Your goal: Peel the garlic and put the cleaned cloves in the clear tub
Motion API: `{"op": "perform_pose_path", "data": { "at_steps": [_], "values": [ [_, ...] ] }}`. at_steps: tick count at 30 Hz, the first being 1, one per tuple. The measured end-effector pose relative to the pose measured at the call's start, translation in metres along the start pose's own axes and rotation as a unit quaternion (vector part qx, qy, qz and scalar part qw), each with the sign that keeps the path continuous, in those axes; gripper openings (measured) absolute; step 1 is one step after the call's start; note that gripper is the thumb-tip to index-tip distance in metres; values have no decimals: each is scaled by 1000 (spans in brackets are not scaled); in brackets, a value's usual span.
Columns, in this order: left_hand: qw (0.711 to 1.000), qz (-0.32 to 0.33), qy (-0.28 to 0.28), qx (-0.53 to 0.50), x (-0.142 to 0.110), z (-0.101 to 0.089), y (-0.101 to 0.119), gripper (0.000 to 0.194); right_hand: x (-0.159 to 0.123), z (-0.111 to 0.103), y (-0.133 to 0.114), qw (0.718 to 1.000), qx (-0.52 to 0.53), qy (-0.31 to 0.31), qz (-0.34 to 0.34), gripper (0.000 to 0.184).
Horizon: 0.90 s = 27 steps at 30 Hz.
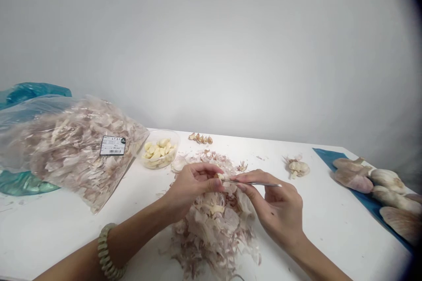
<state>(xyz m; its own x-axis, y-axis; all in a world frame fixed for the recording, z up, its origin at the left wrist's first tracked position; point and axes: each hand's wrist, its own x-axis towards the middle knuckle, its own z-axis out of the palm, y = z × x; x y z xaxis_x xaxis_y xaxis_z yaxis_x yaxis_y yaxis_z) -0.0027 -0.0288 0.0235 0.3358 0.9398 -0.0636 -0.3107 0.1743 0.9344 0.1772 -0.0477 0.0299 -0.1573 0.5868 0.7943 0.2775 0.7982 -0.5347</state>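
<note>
My left hand (193, 184) pinches a small garlic clove (220, 177) between thumb and fingers above a heap of papery garlic skins (214, 224). My right hand (277, 206) grips a thin metal tool (255, 183) whose tip touches the clove. Both hands hover over the white table (329, 228). A coiled band sits on my left wrist.
A clear tub of peeled cloves (160, 153) stands behind the heap. A big plastic bag of skins (72, 149) lies at the left. Unpeeled cloves (201, 138) and a broken bulb (298, 167) lie further back. Whole garlic bulbs (372, 182) rest on a blue sheet at the right.
</note>
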Motion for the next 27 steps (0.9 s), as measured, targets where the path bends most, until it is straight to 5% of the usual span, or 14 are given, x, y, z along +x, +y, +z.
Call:
{"op": "perform_pose_path", "data": {
  "at_steps": [8,27],
  "values": [
    [1000,8,-14,0,1,-1,0,23,0,2,0,999,9,0,40,18],
    [996,62,52,32,2,3,-5,23,-5,4,1,999,-3,18,49,17]
  ]
}}
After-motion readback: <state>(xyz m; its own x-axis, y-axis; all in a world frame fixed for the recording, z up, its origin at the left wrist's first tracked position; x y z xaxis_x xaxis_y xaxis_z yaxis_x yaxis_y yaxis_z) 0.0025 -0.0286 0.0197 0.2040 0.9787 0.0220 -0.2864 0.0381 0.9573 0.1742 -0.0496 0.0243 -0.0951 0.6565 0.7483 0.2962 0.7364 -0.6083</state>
